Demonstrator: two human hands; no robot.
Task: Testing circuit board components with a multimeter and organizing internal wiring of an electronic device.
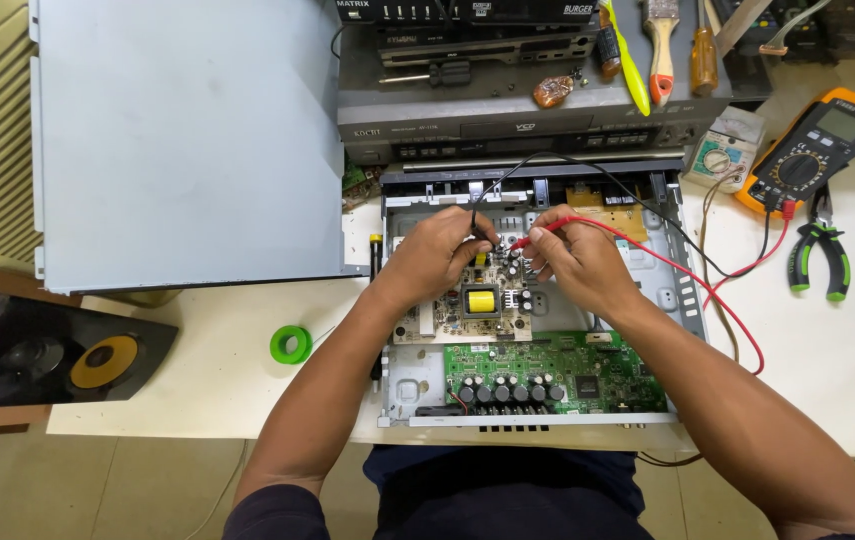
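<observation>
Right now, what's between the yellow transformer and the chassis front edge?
Head view: the green circuit board with its row of dark capacitors lies between the yellow transformer and the chassis front edge.

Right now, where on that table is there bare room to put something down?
Bare white table around the green tape roll, and between the open player and pliers. The far edge, with tools and meter, is crowded.
</observation>
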